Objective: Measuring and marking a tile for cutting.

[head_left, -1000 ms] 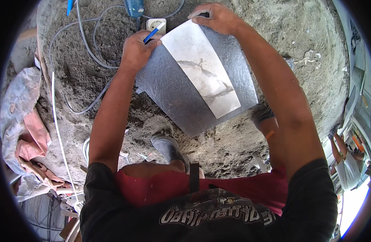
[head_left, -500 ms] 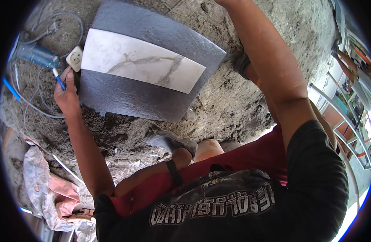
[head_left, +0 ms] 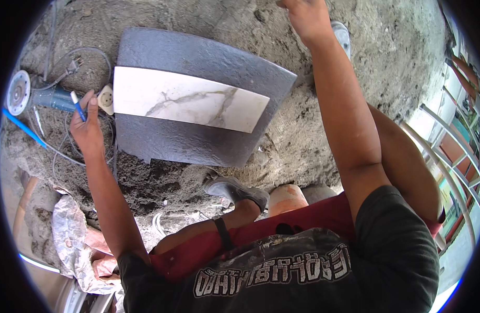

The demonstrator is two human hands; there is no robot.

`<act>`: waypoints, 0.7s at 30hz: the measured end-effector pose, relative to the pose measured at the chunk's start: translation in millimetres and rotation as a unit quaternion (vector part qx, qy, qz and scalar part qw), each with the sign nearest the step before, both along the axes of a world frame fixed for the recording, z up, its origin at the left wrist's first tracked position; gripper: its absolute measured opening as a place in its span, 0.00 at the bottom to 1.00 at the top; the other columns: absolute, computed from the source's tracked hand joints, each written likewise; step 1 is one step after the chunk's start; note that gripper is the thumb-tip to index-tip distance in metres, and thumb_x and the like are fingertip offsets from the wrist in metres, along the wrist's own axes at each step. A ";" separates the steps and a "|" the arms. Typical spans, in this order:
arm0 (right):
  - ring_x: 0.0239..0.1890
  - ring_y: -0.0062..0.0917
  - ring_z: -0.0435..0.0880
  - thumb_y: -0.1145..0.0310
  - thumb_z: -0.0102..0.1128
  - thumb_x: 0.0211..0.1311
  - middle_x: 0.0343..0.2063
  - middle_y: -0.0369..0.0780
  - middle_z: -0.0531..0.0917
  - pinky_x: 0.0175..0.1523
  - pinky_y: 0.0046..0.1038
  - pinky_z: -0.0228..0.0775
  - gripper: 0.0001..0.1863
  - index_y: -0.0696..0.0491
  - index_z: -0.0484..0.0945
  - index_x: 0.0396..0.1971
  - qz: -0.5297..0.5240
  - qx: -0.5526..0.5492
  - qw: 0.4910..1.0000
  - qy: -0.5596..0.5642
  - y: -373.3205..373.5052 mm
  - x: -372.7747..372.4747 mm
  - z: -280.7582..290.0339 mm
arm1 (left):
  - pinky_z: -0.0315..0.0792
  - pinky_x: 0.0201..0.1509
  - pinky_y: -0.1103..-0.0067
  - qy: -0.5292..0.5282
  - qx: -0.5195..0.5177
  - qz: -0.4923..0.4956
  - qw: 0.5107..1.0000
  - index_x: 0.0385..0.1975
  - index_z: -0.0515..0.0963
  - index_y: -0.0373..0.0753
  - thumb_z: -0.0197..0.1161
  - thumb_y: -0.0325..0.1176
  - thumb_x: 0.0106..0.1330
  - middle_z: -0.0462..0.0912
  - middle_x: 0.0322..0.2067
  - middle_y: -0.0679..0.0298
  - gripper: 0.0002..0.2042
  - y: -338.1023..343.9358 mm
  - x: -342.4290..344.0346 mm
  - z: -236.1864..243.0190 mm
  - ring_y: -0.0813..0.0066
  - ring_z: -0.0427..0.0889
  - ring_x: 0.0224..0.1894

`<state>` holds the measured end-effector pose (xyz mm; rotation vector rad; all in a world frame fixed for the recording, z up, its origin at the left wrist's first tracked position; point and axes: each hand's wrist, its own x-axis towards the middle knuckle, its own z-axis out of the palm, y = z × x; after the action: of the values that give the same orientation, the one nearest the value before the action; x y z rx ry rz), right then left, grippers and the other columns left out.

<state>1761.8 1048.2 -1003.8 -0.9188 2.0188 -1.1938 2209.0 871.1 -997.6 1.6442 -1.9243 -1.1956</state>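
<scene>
In my left hand (head_left: 88, 133) I pinch a blue marker (head_left: 79, 106) with a white end, pointing up between thumb and fingers. Just right of that hand lies a white strip of marble-patterned tile (head_left: 198, 99) on a larger dark grey slab (head_left: 198, 143) with a rough surface. A white socket block (head_left: 106, 99) sits against the left edge of the slab. My right hand (head_left: 309, 21) is stretched far forward at the top edge, beyond the slab, over the ground. Its fingers are partly cut off by the frame, so what they hold, if anything, does not show.
A blue angle grinder (head_left: 54, 97) with a round disc lies behind my left hand, among grey cables and a loose plug (head_left: 73, 67). Crumpled sacking (head_left: 70, 235) lies lower left. My shoe (head_left: 234, 189) is close to the slab's near edge. Metal railings (head_left: 454, 135) stand at the right.
The view has shifted, so the slab and tile sit lower in the picture. My right hand has come into sight at the top. My left hand still holds the marker.
</scene>
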 end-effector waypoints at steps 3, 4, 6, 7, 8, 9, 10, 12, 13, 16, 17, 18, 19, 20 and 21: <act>0.42 0.24 0.83 0.57 0.63 0.66 0.43 0.37 0.85 0.52 0.27 0.73 0.18 0.54 0.83 0.46 -0.006 0.022 0.999 -0.026 -2.5 12.5 -10.4 | 0.70 0.55 0.78 0.014 0.006 -0.027 1.000 0.50 0.80 0.31 0.63 0.37 0.70 0.83 0.44 0.62 0.16 1.4 -8.6 4.7 0.75 0.78 0.47; 0.41 0.22 0.81 0.57 0.63 0.66 0.40 0.38 0.85 0.51 0.25 0.71 0.18 0.57 0.83 0.46 0.000 0.013 1.000 -0.021 -4.8 19.8 -12.4 | 0.71 0.50 0.82 0.024 -0.014 -0.026 0.999 0.47 0.81 0.31 0.66 0.36 0.69 0.84 0.39 0.64 0.15 2.6 -11.1 6.1 0.80 0.78 0.41; 0.43 0.21 0.80 0.58 0.62 0.68 0.41 0.38 0.84 0.51 0.24 0.70 0.18 0.58 0.81 0.47 0.028 0.019 0.999 -0.033 -8.3 30.0 -12.5 | 0.71 0.45 0.84 0.034 0.028 0.019 0.999 0.47 0.82 0.33 0.65 0.36 0.69 0.84 0.37 0.66 0.14 5.5 -14.4 9.7 0.83 0.77 0.38; 0.46 0.21 0.80 0.59 0.61 0.69 0.45 0.38 0.83 0.52 0.24 0.71 0.18 0.57 0.80 0.48 0.029 0.051 0.997 -0.044 -10.4 35.3 -12.2 | 0.68 0.36 0.86 0.042 0.039 0.050 0.997 0.46 0.82 0.34 0.65 0.38 0.69 0.83 0.33 0.69 0.14 6.9 -16.3 10.6 0.86 0.74 0.32; 0.46 0.21 0.80 0.59 0.61 0.69 0.45 0.38 0.83 0.52 0.24 0.71 0.18 0.57 0.80 0.48 0.060 0.026 0.996 -0.054 -12.4 42.5 -12.4 | 0.65 0.32 0.86 0.048 0.054 0.070 0.995 0.46 0.82 0.34 0.65 0.39 0.69 0.82 0.31 0.70 0.14 8.4 -17.0 12.7 0.87 0.72 0.30; 0.43 0.19 0.79 0.61 0.62 0.69 0.42 0.38 0.84 0.50 0.23 0.71 0.16 0.58 0.81 0.46 0.057 0.023 0.997 -0.047 -13.0 48.8 -10.9 | 0.63 0.29 0.86 0.056 0.070 0.089 0.992 0.46 0.82 0.34 0.65 0.40 0.69 0.81 0.30 0.70 0.15 10.0 -17.9 14.7 0.88 0.70 0.28; 0.40 0.18 0.79 0.62 0.62 0.68 0.38 0.37 0.85 0.48 0.23 0.71 0.14 0.58 0.82 0.44 0.052 0.021 0.998 -0.039 -13.6 54.5 -8.7 | 0.63 0.29 0.86 0.055 0.062 0.097 0.992 0.46 0.82 0.34 0.65 0.40 0.69 0.81 0.30 0.70 0.15 11.2 -18.4 17.3 0.88 0.70 0.28; 0.39 0.17 0.79 0.63 0.62 0.68 0.37 0.37 0.85 0.47 0.22 0.71 0.14 0.58 0.82 0.44 0.071 0.028 0.996 -0.037 -15.0 65.5 -4.1 | 0.55 0.24 0.87 0.099 0.105 0.079 0.986 0.51 0.78 0.32 0.56 0.46 0.74 0.83 0.34 0.71 0.21 15.6 -19.4 23.4 0.89 0.65 0.23; 0.39 0.17 0.79 0.63 0.63 0.68 0.37 0.37 0.85 0.46 0.22 0.71 0.13 0.58 0.82 0.44 0.082 0.031 0.996 -0.028 -15.9 70.5 -1.7 | 0.55 0.24 0.87 0.110 0.089 0.079 0.987 0.51 0.78 0.32 0.56 0.46 0.74 0.83 0.34 0.71 0.21 17.5 -19.8 26.6 0.89 0.65 0.23; 0.36 0.17 0.79 0.64 0.63 0.68 0.34 0.36 0.84 0.44 0.21 0.70 0.12 0.56 0.82 0.43 0.114 0.026 0.993 -0.017 -19.7 86.9 3.3 | 0.55 0.24 0.86 0.178 0.083 0.111 0.974 0.47 0.79 0.38 0.47 0.52 0.76 0.77 0.30 0.74 0.23 24.4 -20.6 33.4 0.87 0.63 0.22; 0.36 0.17 0.79 0.64 0.63 0.67 0.34 0.36 0.84 0.43 0.21 0.70 0.12 0.56 0.82 0.43 0.120 0.029 0.992 -0.010 -20.2 92.3 5.2 | 0.55 0.24 0.86 0.171 0.084 0.128 0.973 0.47 0.79 0.38 0.47 0.52 0.76 0.77 0.30 0.74 0.23 25.2 -20.2 34.4 0.87 0.63 0.22; 0.35 0.20 0.81 0.66 0.64 0.65 0.34 0.38 0.85 0.43 0.22 0.71 0.10 0.56 0.83 0.42 0.134 0.072 0.988 -0.022 -20.5 95.7 7.8 | 0.55 0.24 0.86 0.181 0.093 0.126 0.971 0.44 0.79 0.39 0.46 0.51 0.77 0.77 0.30 0.73 0.22 26.3 -20.1 34.3 0.87 0.63 0.22; 0.35 0.20 0.81 0.66 0.64 0.65 0.34 0.38 0.85 0.43 0.22 0.71 0.10 0.56 0.83 0.42 0.147 0.057 0.987 -0.021 -19.8 99.5 10.4 | 0.55 0.24 0.86 0.192 0.099 0.123 0.969 0.41 0.79 0.39 0.46 0.50 0.77 0.77 0.30 0.73 0.21 26.9 -19.5 33.7 0.87 0.64 0.22; 0.36 0.22 0.82 0.67 0.65 0.63 0.34 0.40 0.85 0.43 0.23 0.72 0.10 0.56 0.83 0.41 0.165 0.083 0.983 -0.021 -17.8 105.2 12.7 | 0.55 0.24 0.86 0.193 0.097 0.127 0.968 0.41 0.79 0.39 0.46 0.50 0.77 0.77 0.30 0.73 0.21 28.2 -18.8 32.5 0.87 0.64 0.22; 0.36 0.24 0.84 0.68 0.66 0.62 0.34 0.41 0.86 0.44 0.25 0.73 0.10 0.57 0.83 0.39 0.184 0.091 0.979 -0.016 -16.2 110.1 14.6 | 0.54 0.24 0.86 0.180 0.094 0.120 0.972 0.39 0.78 0.39 0.45 0.50 0.77 0.75 0.27 0.73 0.21 29.4 -17.8 31.0 0.87 0.64 0.22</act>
<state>1872.0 1032.0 -989.2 -1.1117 1.7954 -0.8036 2191.2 900.5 -966.6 1.5624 -1.3889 -1.4888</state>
